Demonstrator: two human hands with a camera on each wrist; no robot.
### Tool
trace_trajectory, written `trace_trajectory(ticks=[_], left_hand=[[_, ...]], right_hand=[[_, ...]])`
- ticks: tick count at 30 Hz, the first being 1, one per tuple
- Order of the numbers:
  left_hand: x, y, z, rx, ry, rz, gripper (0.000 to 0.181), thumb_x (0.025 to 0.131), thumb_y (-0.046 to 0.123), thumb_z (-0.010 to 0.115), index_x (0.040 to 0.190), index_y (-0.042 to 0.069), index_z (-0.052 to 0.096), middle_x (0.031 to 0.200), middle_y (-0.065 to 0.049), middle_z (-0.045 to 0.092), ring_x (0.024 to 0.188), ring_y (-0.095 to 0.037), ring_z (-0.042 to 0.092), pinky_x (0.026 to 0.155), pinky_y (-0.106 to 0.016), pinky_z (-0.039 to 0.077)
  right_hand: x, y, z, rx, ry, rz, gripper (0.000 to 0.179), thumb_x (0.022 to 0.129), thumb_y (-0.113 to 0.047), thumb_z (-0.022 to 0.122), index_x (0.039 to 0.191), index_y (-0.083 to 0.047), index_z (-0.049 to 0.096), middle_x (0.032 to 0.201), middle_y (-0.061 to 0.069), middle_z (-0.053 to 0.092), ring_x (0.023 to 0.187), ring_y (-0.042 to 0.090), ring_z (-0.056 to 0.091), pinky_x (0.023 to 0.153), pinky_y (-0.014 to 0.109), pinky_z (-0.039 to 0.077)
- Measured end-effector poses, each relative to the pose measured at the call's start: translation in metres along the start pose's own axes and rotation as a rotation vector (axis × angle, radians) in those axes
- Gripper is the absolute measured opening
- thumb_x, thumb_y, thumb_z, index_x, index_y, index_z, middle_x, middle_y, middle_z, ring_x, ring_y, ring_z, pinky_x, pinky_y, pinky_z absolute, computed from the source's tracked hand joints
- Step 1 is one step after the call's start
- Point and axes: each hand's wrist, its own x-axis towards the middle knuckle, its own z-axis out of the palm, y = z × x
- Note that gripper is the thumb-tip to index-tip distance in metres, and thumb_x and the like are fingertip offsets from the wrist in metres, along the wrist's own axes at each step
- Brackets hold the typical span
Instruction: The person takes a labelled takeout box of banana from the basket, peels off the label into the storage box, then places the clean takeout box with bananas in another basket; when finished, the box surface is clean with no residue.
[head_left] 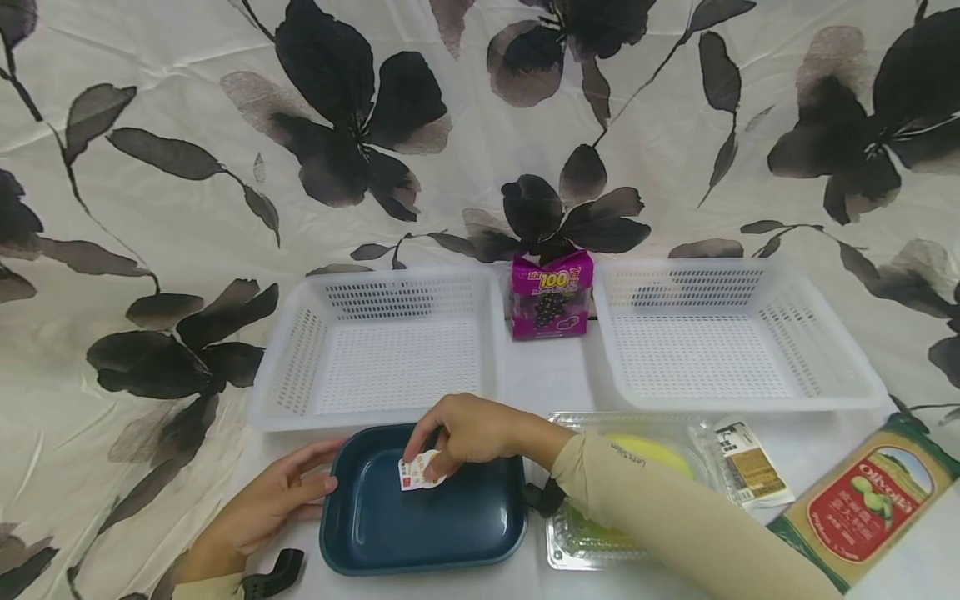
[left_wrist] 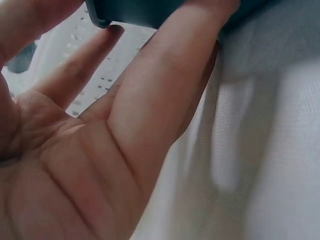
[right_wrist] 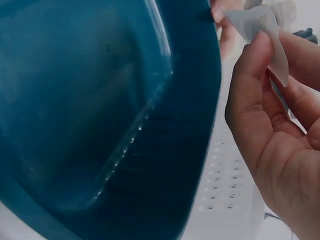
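My right hand (head_left: 472, 433) is over the dark blue rectangular dish (head_left: 420, 554), pinching a small white printed label (head_left: 417, 472) with a red mark. From the right wrist view, the label (right_wrist: 262, 22) looks thin and bent, held between the thumb (right_wrist: 257, 55) and a finger. The dish's inside shows nothing lying in it. At the dish's left side, my left hand (head_left: 281, 496) touches the rim with fairly straight fingers and thumb. In the left wrist view the left hand (left_wrist: 100, 155) has its palm showing, its fingertips against the dish's edge.
Two white perforated baskets (head_left: 262, 400) (head_left: 750, 406) stand behind, with a purple candy bag (head_left: 551, 300) between them. Right of the dish lie a clear plastic box (head_left: 558, 550) with something yellow inside, a small labelled packet (head_left: 750, 462) and an Olivoilà package (head_left: 870, 500).
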Motion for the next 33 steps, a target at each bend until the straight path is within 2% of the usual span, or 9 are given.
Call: trace_trajectory(ticks=[2, 4, 7, 10, 12, 16, 22, 25, 33], left_hand=[[0.001, -0.001, -0.002, -0.014, -0.019, -0.002, 0.062, 0.105, 0.011, 0.056, 0.16, 0.008, 0.028, 0.156, -0.021, 0.035, 0.121, -0.022, 0.068, 0.093, -0.051, 0.058], [0.003, -0.002, -0.004, -0.023, -0.045, 0.007, 0.063, 0.104, 0.008, 0.055, 0.161, 0.011, 0.027, 0.154, -0.013, 0.038, 0.121, -0.023, 0.068, 0.093, -0.051, 0.058], [0.007, -0.003, -0.006, 0.014, -0.055, 0.033, 0.064, 0.103, 0.006, 0.057, 0.16, 0.011, 0.029, 0.153, 0.002, 0.044, 0.126, -0.014, 0.064, 0.099, -0.04, 0.057], [0.011, -0.004, -0.007, 0.061, -0.036, 0.047, 0.065, 0.1, 0.006, 0.061, 0.159, 0.01, 0.033, 0.151, 0.011, 0.05, 0.13, -0.005, 0.059, 0.101, -0.028, 0.054], [0.013, -0.005, -0.008, 0.069, -0.026, 0.045, 0.066, 0.099, 0.006, 0.064, 0.158, 0.01, 0.034, 0.149, 0.013, 0.053, 0.13, -0.002, 0.059, 0.102, -0.024, 0.052], [0.015, -0.009, -0.01, 0.047, -0.059, 0.079, 0.067, 0.098, 0.003, 0.063, 0.158, 0.006, 0.032, 0.148, 0.013, 0.054, 0.131, -0.004, 0.058, 0.102, -0.025, 0.052], [0.018, -0.018, -0.014, 0.009, -0.126, 0.166, 0.065, 0.101, -0.002, 0.056, 0.158, 0.0, 0.026, 0.148, 0.013, 0.055, 0.134, -0.007, 0.057, 0.105, -0.025, 0.051], [0.018, -0.021, -0.015, 0.001, -0.118, 0.175, 0.064, 0.101, -0.001, 0.055, 0.158, 0.0, 0.026, 0.148, 0.014, 0.056, 0.134, -0.005, 0.056, 0.105, -0.022, 0.049], [0.018, -0.028, -0.015, 0.015, -0.098, 0.191, 0.062, 0.102, 0.0, 0.054, 0.159, 0.003, 0.028, 0.15, 0.016, 0.053, 0.136, -0.001, 0.053, 0.106, -0.019, 0.047]], right_hand=[[0.0, 0.001, 0.001, 0.004, -0.004, 0.007, 0.027, 0.081, -0.002, 0.084, 0.104, -0.016, 0.08, 0.073, 0.002, 0.076, 0.067, 0.008, 0.069, 0.065, 0.031, 0.058], [-0.001, 0.001, 0.001, 0.019, -0.01, 0.012, 0.027, 0.081, -0.001, 0.083, 0.103, -0.016, 0.08, 0.074, 0.003, 0.076, 0.069, 0.009, 0.07, 0.065, 0.028, 0.058], [-0.001, 0.003, 0.003, 0.062, -0.032, 0.015, 0.028, 0.081, 0.003, 0.082, 0.104, -0.012, 0.08, 0.076, 0.007, 0.077, 0.072, 0.012, 0.074, 0.067, 0.025, 0.06], [0.0, 0.004, 0.004, 0.096, -0.072, 0.026, 0.029, 0.082, 0.007, 0.079, 0.107, -0.008, 0.079, 0.079, 0.011, 0.078, 0.074, 0.016, 0.076, 0.069, 0.027, 0.062], [0.002, 0.004, 0.006, 0.088, -0.095, 0.034, 0.03, 0.082, 0.007, 0.078, 0.109, -0.006, 0.078, 0.08, 0.011, 0.078, 0.075, 0.015, 0.076, 0.069, 0.027, 0.062], [0.006, 0.005, 0.009, 0.066, -0.128, 0.05, 0.031, 0.085, 0.007, 0.076, 0.112, -0.005, 0.077, 0.082, 0.009, 0.079, 0.076, 0.012, 0.075, 0.07, 0.027, 0.062], [0.014, 0.005, 0.016, -0.075, -0.131, 0.06, 0.032, 0.084, 0.003, 0.078, 0.113, -0.01, 0.078, 0.095, -0.002, 0.076, 0.077, 0.003, 0.069, 0.069, 0.022, 0.06], [0.02, 0.004, 0.02, -0.189, -0.135, 0.059, 0.033, 0.083, 0.0, 0.08, 0.112, -0.014, 0.079, 0.102, -0.006, 0.073, 0.076, 0.001, 0.066, 0.066, 0.019, 0.059], [0.031, 0.01, 0.036, -0.378, -0.156, 0.058, 0.028, 0.082, -0.003, 0.081, 0.105, -0.017, 0.079, 0.097, -0.009, 0.072, 0.076, -0.001, 0.062, 0.064, 0.016, 0.054]])
